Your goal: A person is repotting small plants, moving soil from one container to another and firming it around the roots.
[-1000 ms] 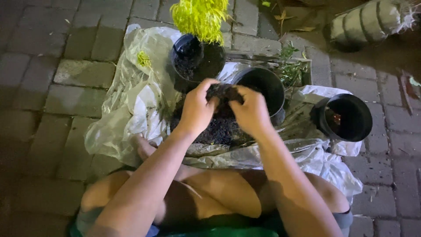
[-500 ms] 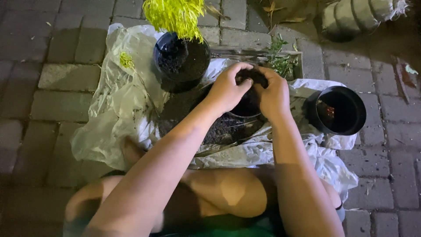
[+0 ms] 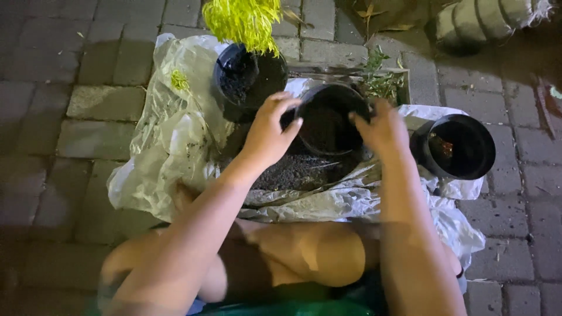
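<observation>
On the plastic sheet [image 3: 175,146] over the paving, my left hand [image 3: 266,134] and right hand [image 3: 383,129], both released, flank the middle pot [image 3: 329,120]; I'd crumble soil evenly inside.

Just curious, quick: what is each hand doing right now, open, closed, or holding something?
Left hand: open, fingers spread at the rim of the middle black pot, holding nothing.
Right hand: on the pot's right rim; grip cannot be told.

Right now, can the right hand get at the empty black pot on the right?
Probably yes: the right hand sits beside the empty black pot, with only crumpled plastic sheet beneath and nothing between them.
</observation>
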